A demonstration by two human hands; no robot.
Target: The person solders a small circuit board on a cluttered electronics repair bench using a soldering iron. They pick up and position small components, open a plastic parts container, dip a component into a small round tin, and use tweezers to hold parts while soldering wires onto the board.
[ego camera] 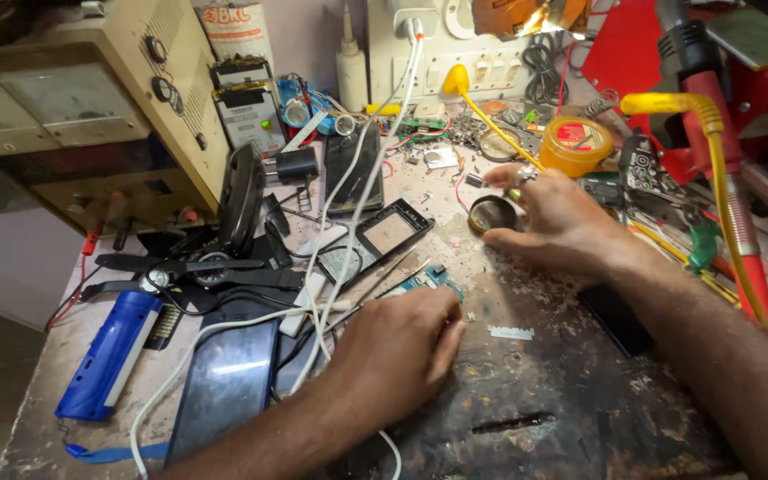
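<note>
The small circuit board (428, 281) lies on the tabletop (562, 400), its long axis slanting up to the right; most is hidden under the left hand (397, 342), whose curled fingers press on it. The right hand (557, 218), fingers loosely together, rests beside a round tin (491, 213), apart from the board.

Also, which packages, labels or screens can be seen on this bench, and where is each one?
White packet: back, upright, white with red print.
Meter screen: beside the beige box, small grey rectangle, green light.
Yellow tub: back right, round, red label on its lid.
Dark phone: front left beside the left hand, flat glossy screen, unlit.
</note>
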